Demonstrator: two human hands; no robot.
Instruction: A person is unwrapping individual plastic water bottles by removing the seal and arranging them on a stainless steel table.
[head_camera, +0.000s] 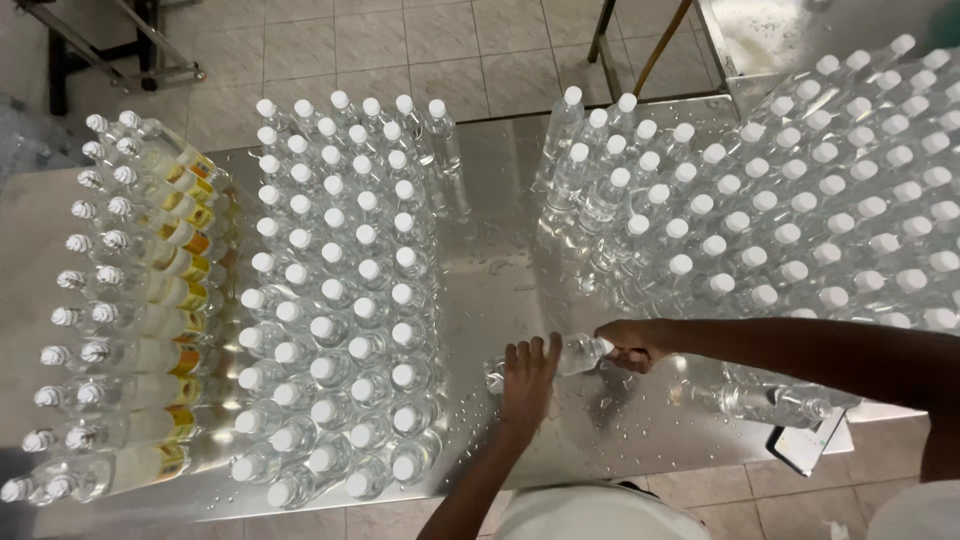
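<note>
The left hand (527, 372) has its fingers curled over the body of a clear plastic bottle (560, 357) that lies on its side on the wet steel table (500, 220), pressing it down near the table's front edge. The right hand (630, 345), just at 3 o'clock of the left, is clenched round the bottle's cap end, with the fingers wrapped tight so the cap itself is hidden. The bottle thus sits between the two hands, its base pointing to 9 o'clock and its neck to 3 o'clock.

At 9 o'clock of the hands stands a dense block of upright white-capped bottles (335, 290), unlabelled and clear. Further out at 9 o'clock, along the table's left edge, labelled bottles (150, 330) lie in rows, their bands yellow and orange. From 12 to 2 o'clock a second mass of capped clear bottles (790, 190) covers the right part of the table. At 3 o'clock, under the right forearm, another clear bottle (770, 402) lies flat, with a dark-edged clipboard (805, 447) just beyond it at the table's edge.
</note>
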